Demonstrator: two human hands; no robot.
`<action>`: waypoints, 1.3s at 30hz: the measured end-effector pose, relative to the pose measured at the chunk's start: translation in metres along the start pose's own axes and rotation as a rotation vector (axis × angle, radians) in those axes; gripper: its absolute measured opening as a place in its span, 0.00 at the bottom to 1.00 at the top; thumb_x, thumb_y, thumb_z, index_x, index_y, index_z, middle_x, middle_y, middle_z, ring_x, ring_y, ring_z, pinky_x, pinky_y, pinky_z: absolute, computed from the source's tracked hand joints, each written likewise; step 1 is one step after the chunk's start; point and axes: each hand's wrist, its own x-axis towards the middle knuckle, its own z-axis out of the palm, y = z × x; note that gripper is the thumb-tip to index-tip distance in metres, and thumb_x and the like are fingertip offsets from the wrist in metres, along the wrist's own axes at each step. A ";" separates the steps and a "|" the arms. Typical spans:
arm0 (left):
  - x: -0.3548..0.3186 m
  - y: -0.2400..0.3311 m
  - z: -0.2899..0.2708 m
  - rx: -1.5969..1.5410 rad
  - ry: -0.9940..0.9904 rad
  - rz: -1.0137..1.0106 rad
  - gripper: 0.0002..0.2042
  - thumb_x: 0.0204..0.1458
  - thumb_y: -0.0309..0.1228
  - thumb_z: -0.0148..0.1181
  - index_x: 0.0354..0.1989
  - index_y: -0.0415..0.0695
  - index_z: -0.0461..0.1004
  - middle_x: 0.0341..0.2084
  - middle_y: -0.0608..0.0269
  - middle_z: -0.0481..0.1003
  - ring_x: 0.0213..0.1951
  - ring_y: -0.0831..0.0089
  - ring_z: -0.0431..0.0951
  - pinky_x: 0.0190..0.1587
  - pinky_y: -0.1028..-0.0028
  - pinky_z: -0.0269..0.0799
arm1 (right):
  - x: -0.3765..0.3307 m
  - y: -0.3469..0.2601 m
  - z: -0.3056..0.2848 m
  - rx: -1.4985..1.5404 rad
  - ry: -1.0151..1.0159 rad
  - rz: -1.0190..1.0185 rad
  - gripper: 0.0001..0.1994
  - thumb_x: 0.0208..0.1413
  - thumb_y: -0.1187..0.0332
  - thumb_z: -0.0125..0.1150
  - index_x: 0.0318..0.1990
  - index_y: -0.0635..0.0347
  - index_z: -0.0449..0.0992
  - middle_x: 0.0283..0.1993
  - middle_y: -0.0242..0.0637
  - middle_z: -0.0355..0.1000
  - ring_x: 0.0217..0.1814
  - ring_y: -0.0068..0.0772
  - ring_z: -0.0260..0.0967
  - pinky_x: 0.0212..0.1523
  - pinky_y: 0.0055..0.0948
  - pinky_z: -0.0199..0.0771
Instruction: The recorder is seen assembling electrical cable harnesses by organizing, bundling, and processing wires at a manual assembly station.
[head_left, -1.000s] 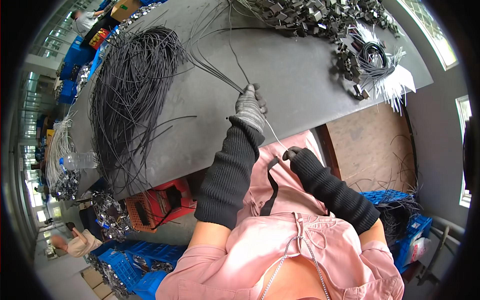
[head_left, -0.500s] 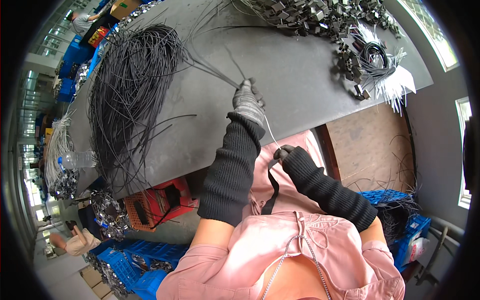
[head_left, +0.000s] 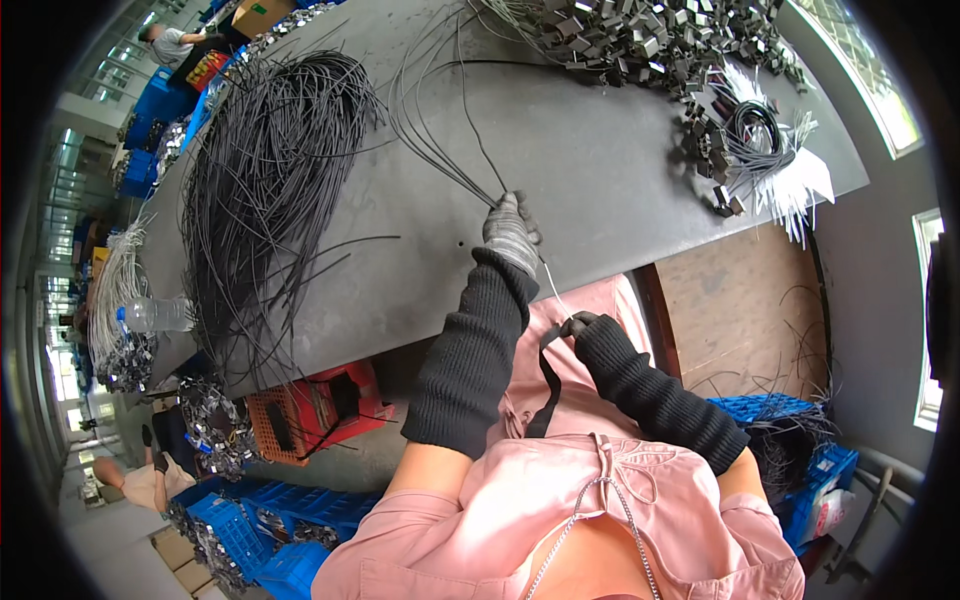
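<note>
My left hand [head_left: 512,225], in a grey glove and black ribbed sleeve, is closed around several thin black wires [head_left: 440,160]. They fan out from its fingers toward the far side of the grey table [head_left: 420,290]. A thin white strand [head_left: 550,280] runs from below this hand to my right hand [head_left: 580,325]. The gloved fingers of my right hand are pinched on the strand's lower end, just off the table's near edge. Beside them hangs a black strap [head_left: 548,375], whose upper end curls up to the fingers.
A large bundle of black wires [head_left: 270,170] lies on the left. Small metal blocks [head_left: 640,45] are heaped at the far right, near a coiled wire bundle [head_left: 755,130]. A plastic bottle [head_left: 160,315] and blue crates [head_left: 240,530] stand left; another crate [head_left: 820,480] is at right.
My left hand has come slightly nearer to me, still gripping the wires, which were blurred and now hang steadier. My right hand keeps its pinch. The whole view has shifted a little.
</note>
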 end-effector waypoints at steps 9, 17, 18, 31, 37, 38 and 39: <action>-0.032 -0.013 0.016 -0.018 0.043 0.000 0.09 0.57 0.42 0.45 0.31 0.52 0.67 0.13 0.76 0.56 0.12 0.82 0.51 0.11 0.80 0.48 | 0.026 0.013 0.004 -0.011 0.040 -0.013 0.10 0.37 0.78 0.54 0.32 0.61 0.71 0.30 0.44 0.69 0.33 0.43 0.68 0.36 0.32 0.69; -0.039 -0.012 0.012 -0.058 0.095 0.037 0.09 0.58 0.40 0.44 0.32 0.50 0.67 0.12 0.74 0.57 0.13 0.79 0.54 0.15 0.77 0.53 | 0.031 0.015 -0.007 -0.148 -0.094 0.018 0.25 0.18 0.76 0.66 0.35 0.62 0.70 0.35 0.43 0.69 0.42 0.39 0.67 0.42 0.28 0.68; -0.038 -0.014 0.011 -0.065 0.101 0.038 0.09 0.57 0.40 0.45 0.32 0.49 0.66 0.12 0.74 0.58 0.13 0.79 0.55 0.15 0.77 0.53 | 0.031 0.017 -0.006 -0.174 -0.111 0.025 0.26 0.17 0.75 0.67 0.34 0.63 0.70 0.36 0.43 0.69 0.42 0.40 0.67 0.42 0.28 0.68; -0.043 -0.023 0.011 0.003 0.179 0.120 0.09 0.58 0.39 0.44 0.31 0.50 0.67 0.12 0.74 0.60 0.14 0.82 0.58 0.15 0.78 0.56 | 0.032 0.002 0.000 0.083 -0.056 0.060 0.06 0.43 0.72 0.53 0.30 0.62 0.71 0.29 0.45 0.69 0.35 0.45 0.67 0.37 0.33 0.68; -0.004 -0.010 -0.034 -0.328 -0.387 0.062 0.10 0.55 0.37 0.48 0.38 0.45 0.71 0.30 0.61 0.76 0.32 0.64 0.77 0.40 0.61 0.74 | 0.012 0.001 -0.011 -0.003 0.064 -0.103 0.07 0.42 0.77 0.49 0.31 0.61 0.71 0.30 0.44 0.69 0.33 0.45 0.68 0.35 0.35 0.69; 0.002 0.005 -0.038 -0.331 -0.430 0.078 0.10 0.55 0.37 0.48 0.38 0.45 0.70 0.32 0.60 0.76 0.33 0.64 0.76 0.41 0.61 0.74 | 0.008 0.003 -0.008 0.010 0.033 -0.105 0.07 0.41 0.78 0.50 0.31 0.61 0.70 0.30 0.44 0.69 0.32 0.45 0.68 0.35 0.36 0.69; -0.004 0.018 -0.031 -0.335 -0.477 0.087 0.10 0.55 0.37 0.48 0.38 0.44 0.70 0.33 0.60 0.75 0.33 0.64 0.76 0.41 0.61 0.74 | 0.000 0.000 -0.013 -0.074 -0.037 -0.060 0.08 0.40 0.79 0.49 0.31 0.61 0.70 0.30 0.44 0.69 0.32 0.43 0.68 0.34 0.35 0.69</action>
